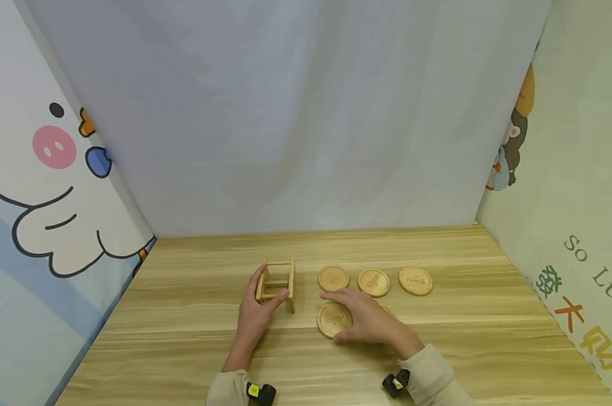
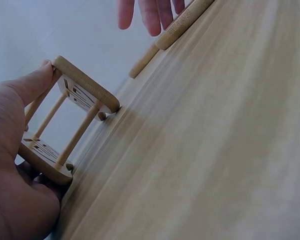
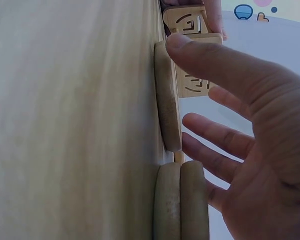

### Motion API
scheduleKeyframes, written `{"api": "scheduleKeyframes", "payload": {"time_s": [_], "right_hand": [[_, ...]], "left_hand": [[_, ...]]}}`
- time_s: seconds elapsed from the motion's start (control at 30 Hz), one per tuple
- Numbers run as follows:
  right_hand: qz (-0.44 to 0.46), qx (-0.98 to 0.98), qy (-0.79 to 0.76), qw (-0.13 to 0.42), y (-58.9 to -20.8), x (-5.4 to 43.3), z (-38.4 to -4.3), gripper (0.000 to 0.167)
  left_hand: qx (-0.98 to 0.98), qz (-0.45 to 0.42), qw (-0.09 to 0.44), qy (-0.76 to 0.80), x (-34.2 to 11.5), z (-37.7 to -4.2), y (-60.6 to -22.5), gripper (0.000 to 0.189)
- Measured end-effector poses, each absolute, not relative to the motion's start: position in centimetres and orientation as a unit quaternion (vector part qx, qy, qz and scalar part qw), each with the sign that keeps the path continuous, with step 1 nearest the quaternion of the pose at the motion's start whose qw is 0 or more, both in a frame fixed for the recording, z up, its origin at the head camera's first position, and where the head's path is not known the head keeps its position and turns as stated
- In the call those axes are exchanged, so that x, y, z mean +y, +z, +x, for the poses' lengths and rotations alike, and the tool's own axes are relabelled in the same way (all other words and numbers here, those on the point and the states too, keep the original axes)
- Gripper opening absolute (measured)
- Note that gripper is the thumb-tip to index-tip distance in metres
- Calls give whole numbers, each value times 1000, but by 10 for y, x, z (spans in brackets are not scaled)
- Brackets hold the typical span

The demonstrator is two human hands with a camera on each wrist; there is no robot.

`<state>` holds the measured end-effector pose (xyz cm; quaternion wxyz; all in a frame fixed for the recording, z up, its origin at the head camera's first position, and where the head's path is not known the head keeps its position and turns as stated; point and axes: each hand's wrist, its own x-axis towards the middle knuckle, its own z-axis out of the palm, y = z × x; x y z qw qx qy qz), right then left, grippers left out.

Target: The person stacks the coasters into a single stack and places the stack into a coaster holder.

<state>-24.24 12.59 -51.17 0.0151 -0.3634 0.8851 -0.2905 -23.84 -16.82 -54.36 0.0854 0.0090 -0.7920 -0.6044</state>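
My left hand (image 1: pixel 256 317) grips a small wooden coaster rack (image 1: pixel 292 285), with the thumb on its right panel and the fingers on its left side. Thin rods join the rack's two slotted panels in the left wrist view. Over a round wooden coaster (image 1: pixel 331 322) is my right hand (image 1: pixel 371 318), its thumb and fingers spread and relaxed around the disc. Whether the thumb touches the rim I cannot tell. Beneath that palm, partly hidden, are stacked coasters (image 3: pixel 194 205), two thick in the right wrist view.
Behind the right hand, a row holds a left coaster (image 1: pixel 333 279), a middle coaster (image 1: pixel 373 282) and a right coaster (image 1: pixel 415 281). They lie flat on the wood-grain table (image 1: pixel 184 332). A pale curtain (image 1: pixel 265 124) hangs at the back, with printed panels on both sides.
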Motion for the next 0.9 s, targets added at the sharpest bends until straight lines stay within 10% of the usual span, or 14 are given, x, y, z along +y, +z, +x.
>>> {"api": "scheduleKeyframes", "payload": {"time_s": [0.9], "right_hand": [[-366,891,-265,32,-516,126,-245,87]], "left_hand": [[-790,8,90,-606,-168,-238,-543,87]]}}
